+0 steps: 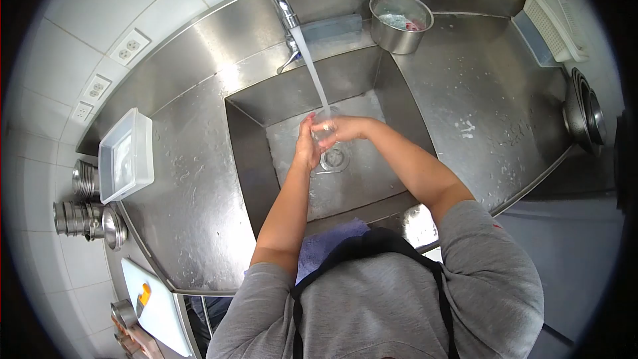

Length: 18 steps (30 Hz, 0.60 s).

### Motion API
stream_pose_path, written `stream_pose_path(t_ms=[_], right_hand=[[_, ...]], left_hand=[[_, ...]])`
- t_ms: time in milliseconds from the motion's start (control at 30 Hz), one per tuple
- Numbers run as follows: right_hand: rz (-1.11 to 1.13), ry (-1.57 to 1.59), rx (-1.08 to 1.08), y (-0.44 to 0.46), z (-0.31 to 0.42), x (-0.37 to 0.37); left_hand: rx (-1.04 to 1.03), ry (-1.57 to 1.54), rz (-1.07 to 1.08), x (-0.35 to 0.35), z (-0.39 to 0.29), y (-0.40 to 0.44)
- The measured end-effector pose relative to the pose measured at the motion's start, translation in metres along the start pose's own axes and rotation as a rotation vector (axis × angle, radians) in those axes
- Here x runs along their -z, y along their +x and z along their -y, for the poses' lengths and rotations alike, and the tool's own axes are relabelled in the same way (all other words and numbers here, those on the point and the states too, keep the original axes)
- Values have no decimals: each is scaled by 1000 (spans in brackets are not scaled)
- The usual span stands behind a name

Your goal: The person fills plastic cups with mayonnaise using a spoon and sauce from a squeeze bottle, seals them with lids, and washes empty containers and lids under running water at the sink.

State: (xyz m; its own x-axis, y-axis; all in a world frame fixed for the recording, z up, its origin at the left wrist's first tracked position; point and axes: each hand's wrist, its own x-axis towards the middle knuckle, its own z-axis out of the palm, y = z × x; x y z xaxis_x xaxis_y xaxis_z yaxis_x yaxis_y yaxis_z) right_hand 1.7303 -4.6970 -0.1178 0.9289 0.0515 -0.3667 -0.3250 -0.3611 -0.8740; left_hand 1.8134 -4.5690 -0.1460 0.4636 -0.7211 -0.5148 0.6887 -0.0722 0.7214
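Note:
Water runs from the chrome faucet in a stream onto my two hands, which are over the steel sink. My left hand is on the left with its fingers pointing up and apart, holding nothing. Facing it, my right hand reaches in from the right, its fingers spread and partly blurred by the water, with nothing visible in them. The hands are close together, above and beside the round drain.
A steel pot stands behind the sink's right corner. On the left counter is a white plastic tub. Stacked metal bowls hang at the right edge. A white board with a yellow-handled tool lies lower left.

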Motion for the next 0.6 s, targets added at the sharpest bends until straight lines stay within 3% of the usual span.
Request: stream_pose_path(t_ms=[33, 100, 167, 200, 333, 400, 433, 500, 533, 600], right_hand=[[52, -302, -73, -10, 9, -3], [32, -422, -142, -22, 15, -16], [-90, -724, -77, -33, 22, -22], [-136, -771, -153, -24, 8, -28], [-79, -826, -221, -22, 10, -27], [257, -633, -275, -13, 19, -17], [255, -633, -272, -14, 15, -20], [-199, -436, 66, -19, 5, -30], [-193, -442, 68, -17, 5, -30], [-230, -439, -140, -10, 5, -31]], left_hand=[[19, 81, 46, -1, -3, 1], [40, 162, 97, 0, -8, 7], [296, 319, 160, 5, -13, 16], [297, 322, 161, 3, -14, 17], [136, 440, 41, -5, -17, 12], [93, 457, 12, -2, -14, 13], [88, 316, 49, 2, -14, 17], [84, 166, 78, 8, -12, 20], [95, 169, 48, 6, -13, 22], [106, 177, 16, 7, -17, 20]])
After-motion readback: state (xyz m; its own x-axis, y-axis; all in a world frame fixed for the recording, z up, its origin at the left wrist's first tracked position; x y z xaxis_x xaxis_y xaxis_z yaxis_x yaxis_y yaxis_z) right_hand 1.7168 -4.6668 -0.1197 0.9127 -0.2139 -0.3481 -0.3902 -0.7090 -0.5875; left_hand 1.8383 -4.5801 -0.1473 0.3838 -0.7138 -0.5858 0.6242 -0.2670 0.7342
